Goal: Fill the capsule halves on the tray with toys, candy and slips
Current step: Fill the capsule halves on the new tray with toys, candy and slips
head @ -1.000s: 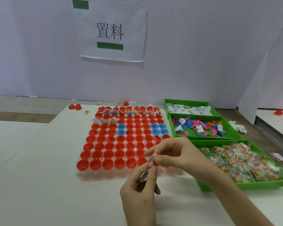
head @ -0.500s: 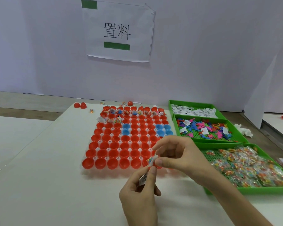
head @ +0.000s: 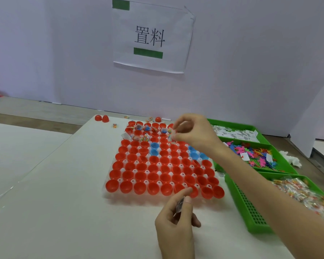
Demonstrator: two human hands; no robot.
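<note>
The red plastic capsule halves sit open side up in rows in the clear plastic tray. A few blue halves are mixed in. The tray is in the middle of the white counter. Only the far rows hold things, and the near rows look empty. My right hand is over those far rows. Its fingers are pinched together on a small see-through candy packet. My left hand is by the near edge of the tray, its fingers curled round a few more little packets.

I think the job is just getting going. To do this step well, I should bring the packet low over one empty cup. I should let go only when it is right above, and put one in each. The green plastic bins of slips, toys and candy sit just beside the tray on the right.
</note>
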